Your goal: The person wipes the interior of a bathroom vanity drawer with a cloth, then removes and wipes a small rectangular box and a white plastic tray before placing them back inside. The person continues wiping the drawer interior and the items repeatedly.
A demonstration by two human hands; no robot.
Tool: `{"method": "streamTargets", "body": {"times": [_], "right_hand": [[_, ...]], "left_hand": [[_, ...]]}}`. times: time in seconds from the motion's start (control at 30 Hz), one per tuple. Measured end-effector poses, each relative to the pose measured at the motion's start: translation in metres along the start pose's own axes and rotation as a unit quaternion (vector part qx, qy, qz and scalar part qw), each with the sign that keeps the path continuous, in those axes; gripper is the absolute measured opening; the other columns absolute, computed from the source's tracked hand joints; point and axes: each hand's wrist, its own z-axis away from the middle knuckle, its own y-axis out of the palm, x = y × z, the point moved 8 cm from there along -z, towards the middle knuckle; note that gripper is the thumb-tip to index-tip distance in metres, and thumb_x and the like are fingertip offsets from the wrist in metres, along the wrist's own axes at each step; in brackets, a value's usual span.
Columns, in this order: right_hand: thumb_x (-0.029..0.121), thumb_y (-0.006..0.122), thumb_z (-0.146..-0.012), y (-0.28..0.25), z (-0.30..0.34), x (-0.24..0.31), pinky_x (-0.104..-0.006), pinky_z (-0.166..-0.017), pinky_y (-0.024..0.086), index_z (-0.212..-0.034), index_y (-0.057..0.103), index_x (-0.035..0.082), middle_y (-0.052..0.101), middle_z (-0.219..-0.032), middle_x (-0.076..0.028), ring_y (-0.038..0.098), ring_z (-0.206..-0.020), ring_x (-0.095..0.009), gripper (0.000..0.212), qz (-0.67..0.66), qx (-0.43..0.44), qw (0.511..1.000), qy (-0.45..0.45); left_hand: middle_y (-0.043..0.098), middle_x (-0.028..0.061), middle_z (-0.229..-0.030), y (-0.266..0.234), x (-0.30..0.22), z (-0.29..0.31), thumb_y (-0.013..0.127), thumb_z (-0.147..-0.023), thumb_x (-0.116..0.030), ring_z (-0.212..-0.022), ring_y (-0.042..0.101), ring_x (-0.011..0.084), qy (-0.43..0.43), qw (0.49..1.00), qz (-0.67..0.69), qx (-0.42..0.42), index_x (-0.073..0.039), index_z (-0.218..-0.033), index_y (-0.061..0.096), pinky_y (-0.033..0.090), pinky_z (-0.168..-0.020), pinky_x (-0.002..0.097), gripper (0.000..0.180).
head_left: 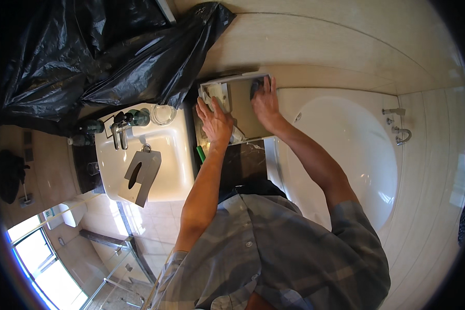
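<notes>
Shallow rectangular tray (240, 111), lying between the washbasin (176, 168) and the bathtub (341, 155), at the far side of a dark marbled tabletop (247, 161). Pale items (219, 93) occupy its left part; a small dark object (255, 88) sits near its far right corner. The left hand (215, 123) is palm down over the left part, its fingers extended and slightly apart. The right hand (266, 106) reaches to the dark object, fingers extended; whether it grips the object cannot be told. A green object (200, 153) shows beside the left forearm. A grey tissue-box cover (149, 174) lies tilted on the washbasin, near the faucet (121, 137). Black plastic sheeting (134, 62) hangs at upper left.
</notes>
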Motion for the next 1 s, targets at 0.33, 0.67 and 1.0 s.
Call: {"method": "streamTargets", "body": {"times": [0.33, 0.67, 1.0], "right_hand": [[0.012, 0.071, -0.065, -0.031, 0.065, 0.028, -0.0569, -0.069, 0.049, -0.075, 0.076, 0.014, 0.068, -0.07, -0.012, 0.068, -0.079, -0.034, 0.011, -0.14, 0.144, 0.979, 0.035], [0.006, 0.071, -0.065, -0.007, 0.061, 0.027, -0.0457, -0.064, 0.055, -0.078, 0.068, 0.002, 0.067, -0.076, -0.021, 0.068, -0.079, -0.037, 0.014, -0.3, 0.022, 0.953, 0.041], [0.006, 0.073, -0.067, 0.027, 0.005, 0.011, -0.0466, -0.073, 0.053, -0.091, 0.065, 0.003, 0.062, -0.09, -0.02, 0.063, -0.087, -0.038, 0.025, -0.492, -0.1, 0.862, 0.063]], "left_hand": [[0.027, 0.03, -0.15, -0.006, -0.004, -0.003, 0.066, -0.074, -0.008, -0.136, 0.031, 0.0503, -0.045, 0.998, 0.002, 0.038, -0.007, -0.141, 0.039, 0.053, -0.09, 0.053, 0.072], [0.031, 0.0345, -0.146, 0.002, -0.001, -0.003, 0.064, -0.074, -0.007, -0.133, 0.035, 0.0501, -0.005, 1.0, 0.024, -0.001, -0.004, -0.14, 0.039, 0.041, -0.103, 0.0523, 0.07], [0.031, 0.0349, -0.145, -0.002, -0.004, -0.003, 0.066, -0.073, -0.004, -0.131, 0.037, 0.0515, 0.012, 0.999, 0.03, 0.011, -0.002, -0.138, 0.041, 0.047, -0.099, 0.0512, 0.07]]}}
